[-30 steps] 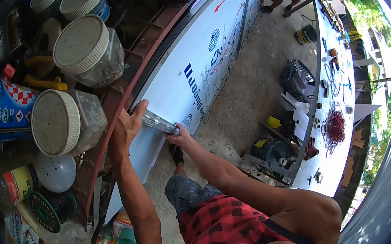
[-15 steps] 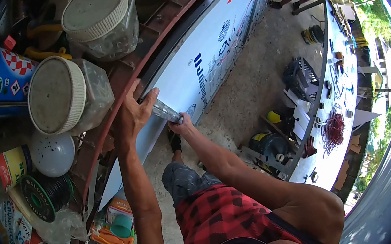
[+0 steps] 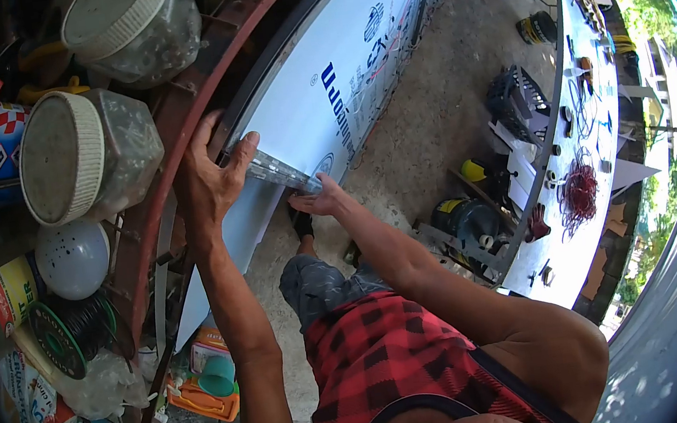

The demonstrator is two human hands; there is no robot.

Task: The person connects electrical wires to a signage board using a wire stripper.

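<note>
A metal strip (image 3: pixel 279 172) lies across the end of a large white printed board (image 3: pixel 354 66) that leans beside a red-brown metal rack. My left hand (image 3: pixel 214 176) grips the strip's upper left end, with the thumb over it, close to the rack. At the strip's other end, my right hand (image 3: pixel 322 199) touches it with the thumb on top and the fingers stretched out underneath. Below the strip hangs the lower part of the white board, partly hidden by my left forearm.
Left, the rack (image 3: pixel 154 192) holds lidded plastic jars (image 3: pixel 61 157), a blue can and a wire spool (image 3: pixel 58 339). Right, a long white table (image 3: pixel 562 209) carries red wire (image 3: pixel 579 192). A black crate (image 3: pixel 518 101) and a dark container stand on the floor. Another person is at the top right.
The fingers of my right hand have loosened from a grip and spread out under the strip's end. The view has shifted slightly, and my left hand still holds the strip.
</note>
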